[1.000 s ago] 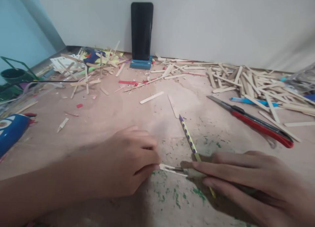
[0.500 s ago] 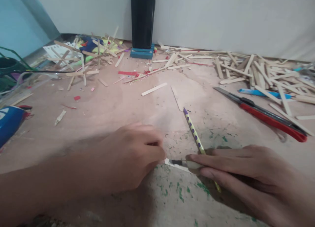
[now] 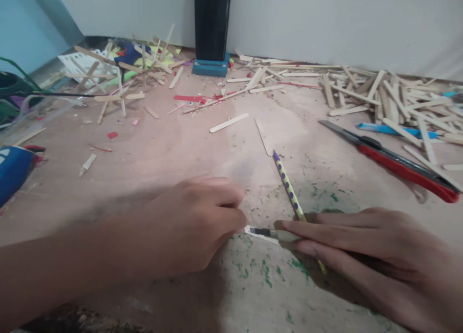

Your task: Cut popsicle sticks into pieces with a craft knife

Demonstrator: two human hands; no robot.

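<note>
My left hand [image 3: 213, 222] is closed, its fingertips pinching one end of a thin white strip [image 3: 272, 239], which looks like a craft stick. Most of that strip is hidden by my fingers. From the other side, my right hand [image 3: 347, 246] presses a small pale tool with a dark flat tip [image 3: 262, 232] along the strip; its exact kind is unclear. Under my right fingers passes a yellow pencil with purple dots [image 3: 288, 186], lying on the tabletop with its purple end pointing away. Just beyond that end rests a craft stick [image 3: 263, 136].
A red utility knife [image 3: 394, 164] with its blade out lies right, near a blue pen [image 3: 396, 130] and a heap of craft sticks [image 3: 394, 99]. Stick constructions [image 3: 121, 94] and scraps clutter the back left. A black upright post [image 3: 212, 24] stands behind. A blue object [image 3: 12, 174] sits left.
The view has shifted slightly, so the table items appear a little higher and farther right. Both hands keep their holds, with the dark-tipped tool and white strip still between them.
</note>
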